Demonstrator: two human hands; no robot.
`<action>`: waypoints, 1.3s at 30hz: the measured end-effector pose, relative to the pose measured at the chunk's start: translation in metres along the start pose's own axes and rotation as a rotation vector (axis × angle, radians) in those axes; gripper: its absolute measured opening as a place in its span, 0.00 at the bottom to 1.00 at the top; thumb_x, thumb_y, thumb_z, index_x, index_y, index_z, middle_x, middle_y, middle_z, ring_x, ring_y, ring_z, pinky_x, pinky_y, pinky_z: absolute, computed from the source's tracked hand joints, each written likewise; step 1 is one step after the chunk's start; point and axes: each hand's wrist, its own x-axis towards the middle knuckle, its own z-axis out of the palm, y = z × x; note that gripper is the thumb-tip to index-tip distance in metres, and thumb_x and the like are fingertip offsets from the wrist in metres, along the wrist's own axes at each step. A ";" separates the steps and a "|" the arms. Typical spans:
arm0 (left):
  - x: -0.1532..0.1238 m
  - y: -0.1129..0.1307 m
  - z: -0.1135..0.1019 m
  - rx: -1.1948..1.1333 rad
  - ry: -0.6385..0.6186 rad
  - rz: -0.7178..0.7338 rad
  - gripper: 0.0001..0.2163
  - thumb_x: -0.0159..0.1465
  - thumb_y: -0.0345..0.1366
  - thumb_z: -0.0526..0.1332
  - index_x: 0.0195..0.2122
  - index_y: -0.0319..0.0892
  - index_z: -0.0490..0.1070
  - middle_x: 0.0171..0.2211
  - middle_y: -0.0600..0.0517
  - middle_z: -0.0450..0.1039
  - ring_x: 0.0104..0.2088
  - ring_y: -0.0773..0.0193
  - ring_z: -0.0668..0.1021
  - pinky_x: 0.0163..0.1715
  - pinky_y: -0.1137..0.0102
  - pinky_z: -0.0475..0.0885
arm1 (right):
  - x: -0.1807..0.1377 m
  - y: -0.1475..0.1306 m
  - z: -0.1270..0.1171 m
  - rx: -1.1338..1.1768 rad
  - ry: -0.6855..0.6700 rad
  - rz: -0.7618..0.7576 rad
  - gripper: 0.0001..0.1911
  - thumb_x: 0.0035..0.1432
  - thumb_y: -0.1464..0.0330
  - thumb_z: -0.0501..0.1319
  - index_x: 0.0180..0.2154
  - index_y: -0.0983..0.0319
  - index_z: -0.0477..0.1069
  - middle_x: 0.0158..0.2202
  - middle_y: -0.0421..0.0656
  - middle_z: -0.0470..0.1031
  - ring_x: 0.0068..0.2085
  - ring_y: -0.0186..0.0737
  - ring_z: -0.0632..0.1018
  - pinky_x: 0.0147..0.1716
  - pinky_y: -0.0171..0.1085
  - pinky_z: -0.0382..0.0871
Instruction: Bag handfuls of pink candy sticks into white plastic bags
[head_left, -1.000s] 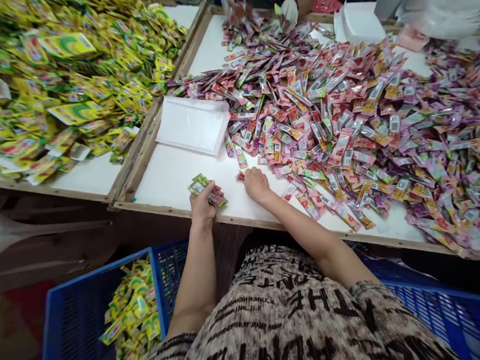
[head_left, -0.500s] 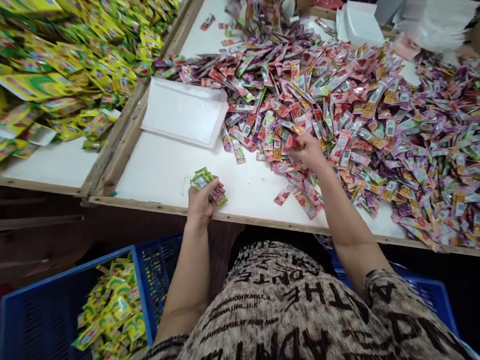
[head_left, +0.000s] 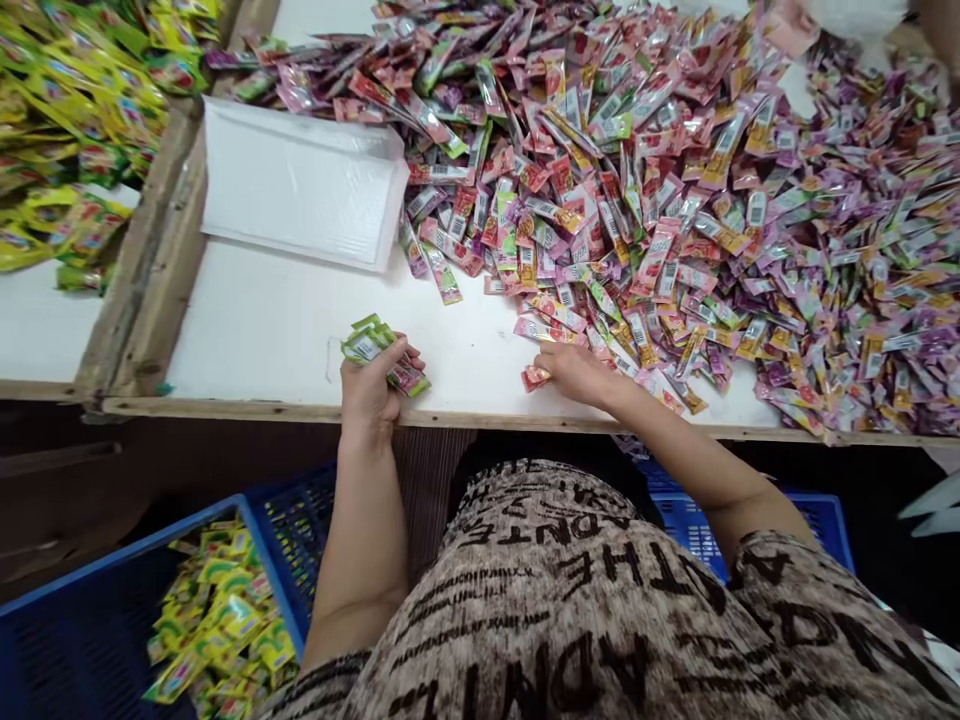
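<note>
My left hand (head_left: 369, 385) rests at the near edge of the white table (head_left: 262, 330), its fingers closed round a small stack of green and pink sachets (head_left: 382, 352). My right hand (head_left: 574, 372) lies on the table at the near rim of a big heap of pink, purple and green sachets (head_left: 660, 190). Its fingers pinch a red sachet (head_left: 535, 377) against the tabletop.
A stack of clear plastic bags (head_left: 300, 185) lies left of the heap. A second table holds yellow-green sachets (head_left: 67, 130) at far left. A blue crate (head_left: 90, 630) with yellow-green packets stands below left; another blue crate (head_left: 690, 515) sits under the table edge.
My right hand came back from the heap toward the near table edge with a red sachet. The left hand kept its stack. The view shifted right and down.
</note>
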 end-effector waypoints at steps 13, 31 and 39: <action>-0.001 0.001 0.003 0.025 0.012 -0.005 0.15 0.46 0.38 0.73 0.33 0.38 0.75 0.24 0.53 0.74 0.21 0.65 0.77 0.23 0.71 0.74 | 0.022 0.045 -0.039 0.529 0.477 0.515 0.17 0.42 0.59 0.71 0.29 0.62 0.70 0.23 0.37 0.69 0.27 0.38 0.71 0.32 0.38 0.68; 0.000 0.002 -0.001 -0.003 -0.024 -0.063 0.16 0.47 0.37 0.73 0.35 0.38 0.75 0.25 0.52 0.74 0.22 0.65 0.77 0.23 0.71 0.73 | 0.035 0.038 -0.043 -0.208 0.208 0.490 0.05 0.55 0.68 0.61 0.32 0.64 0.75 0.30 0.51 0.75 0.33 0.46 0.74 0.32 0.39 0.62; 0.002 0.004 -0.001 -0.050 -0.014 -0.096 0.17 0.46 0.38 0.73 0.36 0.38 0.75 0.25 0.52 0.75 0.22 0.64 0.77 0.22 0.70 0.73 | 0.100 0.025 -0.052 -0.149 0.300 -0.032 0.10 0.52 0.78 0.58 0.35 0.63 0.75 0.41 0.48 0.72 0.43 0.45 0.74 0.45 0.42 0.64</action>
